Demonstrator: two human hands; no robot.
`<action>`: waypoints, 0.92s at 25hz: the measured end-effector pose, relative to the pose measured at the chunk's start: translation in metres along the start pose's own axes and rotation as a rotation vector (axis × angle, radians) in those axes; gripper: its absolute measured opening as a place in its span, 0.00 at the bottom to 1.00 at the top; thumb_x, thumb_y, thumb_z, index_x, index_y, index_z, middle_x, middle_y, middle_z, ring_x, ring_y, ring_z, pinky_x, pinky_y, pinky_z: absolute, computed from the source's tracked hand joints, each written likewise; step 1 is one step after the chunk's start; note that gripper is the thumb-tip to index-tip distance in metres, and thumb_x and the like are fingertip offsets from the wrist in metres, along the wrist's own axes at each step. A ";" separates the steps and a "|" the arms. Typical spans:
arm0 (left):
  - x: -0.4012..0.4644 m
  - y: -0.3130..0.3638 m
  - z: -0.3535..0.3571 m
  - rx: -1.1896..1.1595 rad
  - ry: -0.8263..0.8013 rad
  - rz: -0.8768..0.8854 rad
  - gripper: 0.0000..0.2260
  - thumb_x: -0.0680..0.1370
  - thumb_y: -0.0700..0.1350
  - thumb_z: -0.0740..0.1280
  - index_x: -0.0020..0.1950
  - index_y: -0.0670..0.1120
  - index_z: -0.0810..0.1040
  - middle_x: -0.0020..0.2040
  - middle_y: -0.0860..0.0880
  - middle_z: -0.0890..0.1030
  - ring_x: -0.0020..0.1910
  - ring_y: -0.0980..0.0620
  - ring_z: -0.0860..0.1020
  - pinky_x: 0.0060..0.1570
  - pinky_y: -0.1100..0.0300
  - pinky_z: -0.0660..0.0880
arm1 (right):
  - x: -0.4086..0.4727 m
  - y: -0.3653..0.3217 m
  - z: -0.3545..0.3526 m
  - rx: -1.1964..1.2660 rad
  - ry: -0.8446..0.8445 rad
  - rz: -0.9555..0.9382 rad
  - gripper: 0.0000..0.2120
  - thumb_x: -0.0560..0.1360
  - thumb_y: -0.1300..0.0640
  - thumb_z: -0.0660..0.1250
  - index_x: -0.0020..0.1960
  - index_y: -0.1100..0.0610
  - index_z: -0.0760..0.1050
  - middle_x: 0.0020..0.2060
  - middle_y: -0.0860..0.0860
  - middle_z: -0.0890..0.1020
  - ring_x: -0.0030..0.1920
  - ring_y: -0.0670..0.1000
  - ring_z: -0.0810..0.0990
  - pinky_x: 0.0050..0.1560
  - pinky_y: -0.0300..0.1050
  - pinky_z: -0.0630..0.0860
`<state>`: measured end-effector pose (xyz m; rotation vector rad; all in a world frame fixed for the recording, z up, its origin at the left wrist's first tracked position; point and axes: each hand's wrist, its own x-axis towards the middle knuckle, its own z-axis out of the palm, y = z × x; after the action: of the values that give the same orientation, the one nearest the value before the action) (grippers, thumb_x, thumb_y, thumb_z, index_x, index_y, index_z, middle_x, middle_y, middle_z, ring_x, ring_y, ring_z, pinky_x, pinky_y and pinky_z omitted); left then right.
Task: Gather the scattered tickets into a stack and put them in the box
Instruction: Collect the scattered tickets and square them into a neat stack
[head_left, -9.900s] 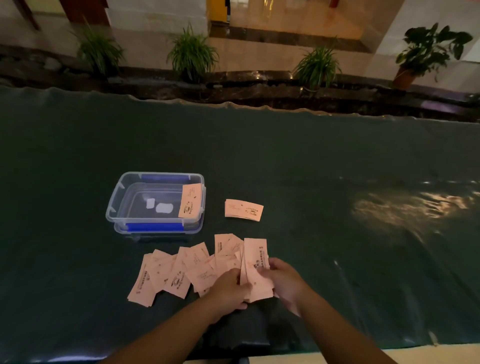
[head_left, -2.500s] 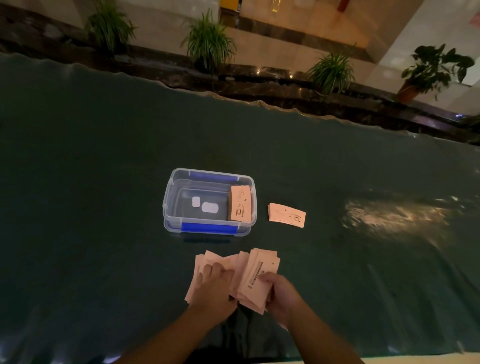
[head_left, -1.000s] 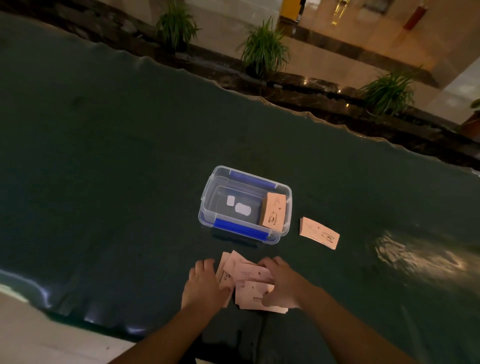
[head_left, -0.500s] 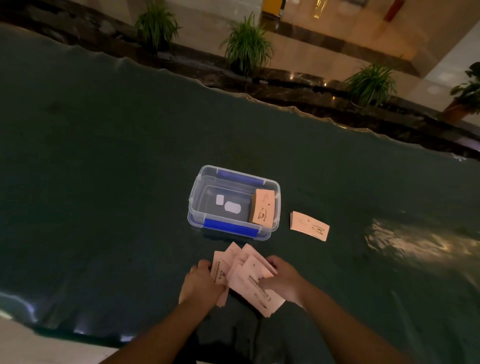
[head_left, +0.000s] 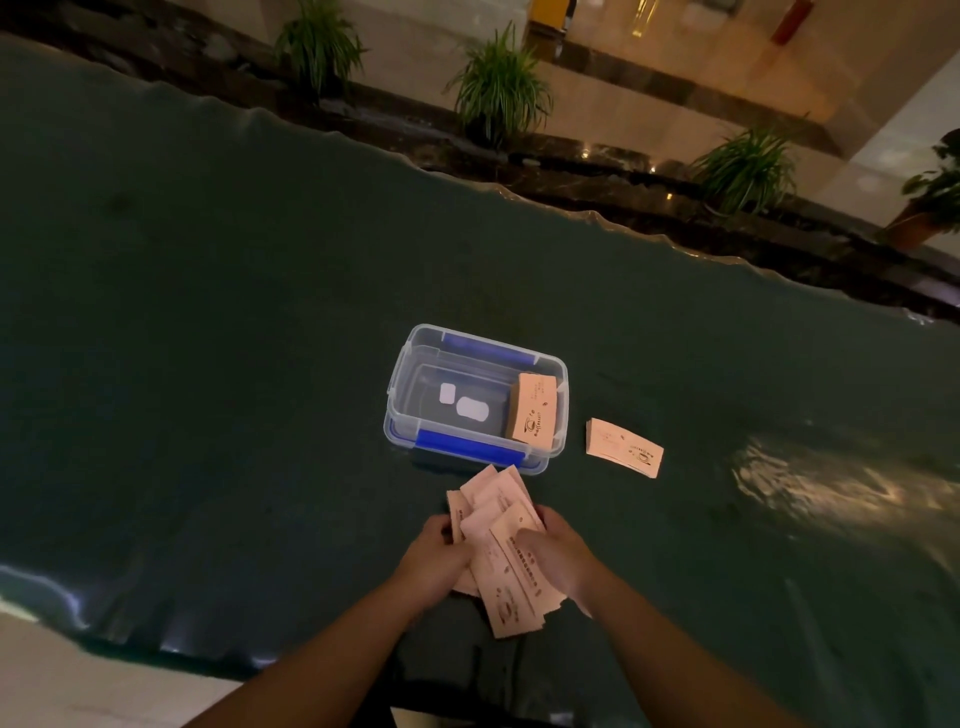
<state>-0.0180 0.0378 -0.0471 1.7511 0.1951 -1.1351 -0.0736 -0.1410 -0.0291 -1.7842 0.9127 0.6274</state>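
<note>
While both hands square them, the tickets (head_left: 501, 540) sit fanned near the box (head_left: 475, 397).
Left hand (head_left: 436, 558) and right hand (head_left: 556, 553) fingers are clamped on thin, bendy, slippery paper; hold the long edges.

Box (head_left: 477, 400) is open on top, so a hand can drop straight in. The left part of its floor is bare; a ticket stack (head_left: 534, 415) leans against the right wall inside. Just right of the box, another small stack (head_left: 624, 448) sits on the cloth (head_left: 208, 364). Left of and behind the box is bare cloth.
</note>
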 end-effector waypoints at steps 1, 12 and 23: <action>-0.002 0.000 0.004 -0.017 -0.048 -0.016 0.23 0.78 0.38 0.69 0.72 0.49 0.70 0.60 0.49 0.82 0.57 0.50 0.82 0.52 0.52 0.82 | -0.002 0.003 0.005 0.001 0.008 -0.024 0.23 0.81 0.57 0.66 0.76 0.51 0.70 0.62 0.50 0.82 0.56 0.51 0.85 0.52 0.51 0.83; 0.001 -0.002 0.017 -0.086 -0.079 -0.032 0.25 0.79 0.38 0.68 0.74 0.51 0.68 0.62 0.47 0.83 0.59 0.46 0.82 0.60 0.44 0.80 | -0.005 0.012 0.016 0.131 0.060 0.029 0.31 0.76 0.59 0.75 0.76 0.56 0.68 0.66 0.55 0.81 0.62 0.57 0.83 0.61 0.56 0.80; 0.002 -0.001 0.016 -0.134 -0.013 -0.028 0.21 0.76 0.49 0.71 0.68 0.53 0.70 0.52 0.49 0.85 0.48 0.49 0.86 0.49 0.49 0.83 | -0.015 0.015 0.033 0.385 0.023 0.048 0.24 0.77 0.61 0.71 0.70 0.48 0.69 0.59 0.54 0.86 0.56 0.57 0.87 0.61 0.62 0.83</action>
<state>-0.0266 0.0248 -0.0502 1.6269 0.2830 -1.1274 -0.0951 -0.1094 -0.0378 -1.4305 1.0186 0.4271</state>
